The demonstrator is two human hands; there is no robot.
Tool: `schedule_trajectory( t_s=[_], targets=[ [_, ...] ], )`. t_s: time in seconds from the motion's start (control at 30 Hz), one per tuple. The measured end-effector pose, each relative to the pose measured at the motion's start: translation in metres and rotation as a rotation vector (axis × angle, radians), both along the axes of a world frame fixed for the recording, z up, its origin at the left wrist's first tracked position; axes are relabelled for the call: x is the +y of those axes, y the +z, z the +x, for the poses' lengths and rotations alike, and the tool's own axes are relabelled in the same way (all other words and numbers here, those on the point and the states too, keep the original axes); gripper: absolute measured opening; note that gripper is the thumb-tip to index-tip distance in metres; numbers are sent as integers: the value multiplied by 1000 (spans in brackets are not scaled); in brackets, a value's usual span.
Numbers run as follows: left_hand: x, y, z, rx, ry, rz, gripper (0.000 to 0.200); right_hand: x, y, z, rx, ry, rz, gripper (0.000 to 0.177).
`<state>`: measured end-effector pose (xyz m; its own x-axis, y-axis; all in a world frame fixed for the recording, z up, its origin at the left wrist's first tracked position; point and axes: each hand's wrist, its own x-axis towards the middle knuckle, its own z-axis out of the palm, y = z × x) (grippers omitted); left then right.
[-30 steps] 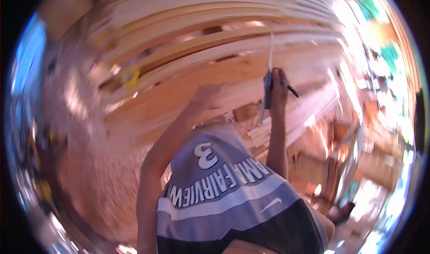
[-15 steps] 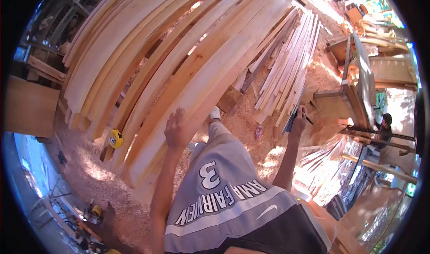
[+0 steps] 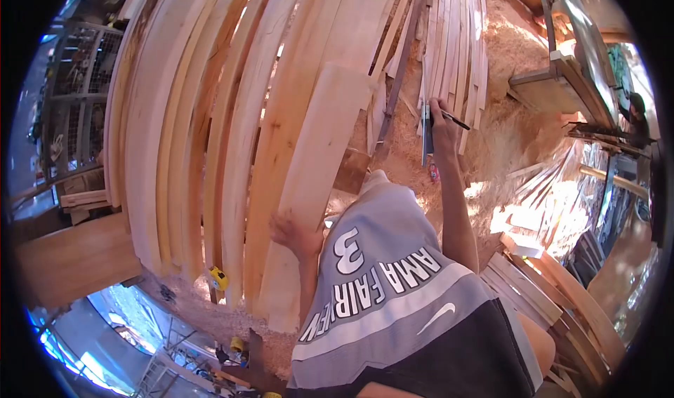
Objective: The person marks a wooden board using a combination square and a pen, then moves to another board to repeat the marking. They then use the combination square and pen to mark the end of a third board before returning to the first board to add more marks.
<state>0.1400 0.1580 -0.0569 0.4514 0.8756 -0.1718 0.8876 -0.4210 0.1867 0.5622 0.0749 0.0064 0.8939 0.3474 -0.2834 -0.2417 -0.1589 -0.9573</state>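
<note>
My left hand (image 3: 298, 235) lies at the near end of a short pale board (image 3: 326, 135), which rests on top of longer planks. Its fingers look spread over the wood and are slightly blurred. Out to the right, my right hand (image 3: 442, 121) is closed around a square-like tool (image 3: 426, 135) with a straight blade and dark handle. A dark pen (image 3: 458, 121) also sticks out of that hand to the right. Long planks (image 3: 270, 138) lie side by side under and beyond the short board. A yellow tape measure (image 3: 219, 279) sits at their near ends.
Narrow wooden strips (image 3: 449, 40) lie beyond my right hand. A wooden workbench (image 3: 551, 89) stands to the right, and a person (image 3: 635, 117) is at the far right edge. Sawdust and shavings (image 3: 509, 145) cover the ground. More cut boards (image 3: 576, 307) lie at the lower right.
The view has turned, so the planks now run more upright. My left hand has gone from the short board's face to its near end. My right hand still holds the square and pen.
</note>
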Motion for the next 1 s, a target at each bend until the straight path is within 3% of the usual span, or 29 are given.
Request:
schedule_trajectory(
  t_s=[0.03, 0.1, 0.2, 0.33, 0.37, 0.43, 0.5, 0.53, 0.6, 0.63, 0.7, 0.73, 0.8, 0.9, 0.97, 1.0],
  targets=[
    [22, 11, 33, -18, -43, -74, 116, 3, -1, -4, 15, 3, -2, 25],
    [44, 17, 84, -12, -180, 20, 112, 7, -3, -29, 42, 45, 76, 26],
    [73, 31, 124, -56, -221, -38, 107, 18, 34, -51, 178, 115, 249, 26],
    [84, 40, 117, -35, -292, 13, 104, 33, 43, -79, 346, 215, 487, 27],
    [87, 42, 120, 17, -208, -18, 105, 37, 42, -87, 350, 177, 492, 27],
    [96, 54, 125, 76, -145, -47, 105, 46, 45, -99, 372, 353, 441, 27],
    [115, 70, 128, -194, -128, -222, 98, 54, 49, -108, 405, 374, 430, 29],
    [122, 80, 137, -178, -138, -230, 98, 58, 51, -110, 519, 390, 507, 29],
    [133, 94, 151, -1087, 181, -1020, 80, 63, 46, -118, 631, 457, 581, 31],
    [136, 96, 160, -1077, 196, -1016, 80, 62, 45, -118, 648, 458, 579, 31],
    [145, 92, 180, -1333, 436, -1465, 53, 62, 48, -117, 654, 551, 644, 34],
    [150, 84, 186, -1336, 445, -1458, 53, 62, 43, -116, 662, 557, 643, 34],
    [159, 72, 193, -1341, 455, -1134, 35, 53, 32, -114, 454, 522, 418, 40],
    [176, 83, 209, -1184, 566, -1001, 25, 28, 36, -80, 542, 677, 244, 43],
    [185, 77, 212, -1101, 515, -897, 32, 23, 42, -67, 606, 719, 226, 36],
    [190, 73, 217, -1015, 453, -803, 40, 25, 37, -60, 516, 679, 90, 31]
  ],
)
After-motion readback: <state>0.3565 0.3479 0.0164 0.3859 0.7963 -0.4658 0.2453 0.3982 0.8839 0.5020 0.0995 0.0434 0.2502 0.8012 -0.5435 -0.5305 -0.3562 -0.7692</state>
